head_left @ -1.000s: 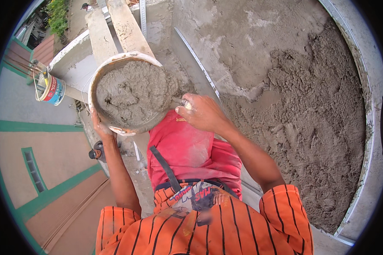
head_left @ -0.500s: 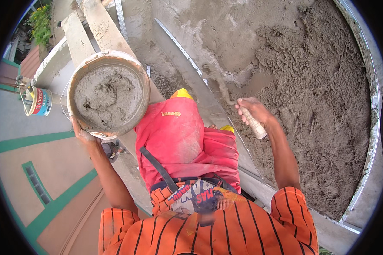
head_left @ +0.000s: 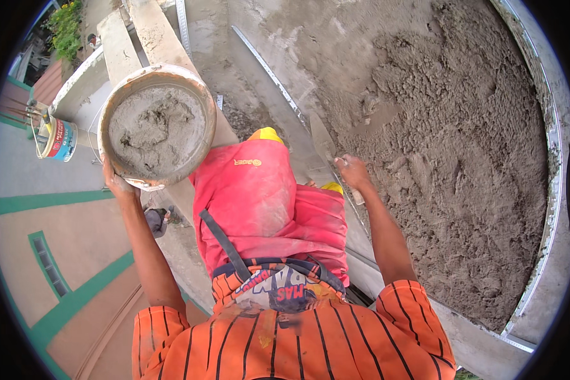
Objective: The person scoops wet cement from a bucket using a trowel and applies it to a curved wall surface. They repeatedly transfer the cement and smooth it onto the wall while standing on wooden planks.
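Note:
At the left, a round bucket holds grey wet mortar. My left hand is closed on the bucket's lower left side, its fingers partly hidden beneath. My right hand is wrapped round the handle of a trowel, whose pale butt shows below the fist. The mortar-smeared trowel blade points up and left, by the lower end of a thin perforated metal strip. Right of that hand spreads a wide surface of rough grey mortar.
Wooden planks run up behind the bucket. A smaller paint pail hangs at far left. A curved metal edging bounds the mortar on the right. Far below, a person is partly visible near the green-trimmed building.
My right hand and the trowel have moved left, off the rough mortar toward the metal strip, and the blade shows more clearly. My left hand keeps its hold on the bucket.

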Tool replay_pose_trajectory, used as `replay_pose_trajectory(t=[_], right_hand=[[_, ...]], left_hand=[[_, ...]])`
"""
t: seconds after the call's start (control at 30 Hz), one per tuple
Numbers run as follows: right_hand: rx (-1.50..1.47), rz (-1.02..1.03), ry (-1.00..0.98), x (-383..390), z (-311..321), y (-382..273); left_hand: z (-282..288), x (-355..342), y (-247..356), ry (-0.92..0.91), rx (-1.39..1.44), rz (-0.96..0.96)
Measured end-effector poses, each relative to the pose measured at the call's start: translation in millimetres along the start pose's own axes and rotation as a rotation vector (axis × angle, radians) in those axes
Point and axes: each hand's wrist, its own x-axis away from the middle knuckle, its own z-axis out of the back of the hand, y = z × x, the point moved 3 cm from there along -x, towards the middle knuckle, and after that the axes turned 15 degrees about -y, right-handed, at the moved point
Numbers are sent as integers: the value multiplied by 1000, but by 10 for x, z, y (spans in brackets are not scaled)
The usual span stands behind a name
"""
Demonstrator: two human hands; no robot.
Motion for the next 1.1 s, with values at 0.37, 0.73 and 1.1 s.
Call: replay_pose_trajectory(t=[0.37,0.73,1.1], right_hand=[[136,361,5,520,1502,-2205],[703,579,-275,-27,1413,-4389],[115,578,-403,-346,846,-3618]], left_hand=[[364,-123,-132,-28,84,-157],[-67,-37,49,-59,128,-81],[-181,-43,134,54,-63,-104]])
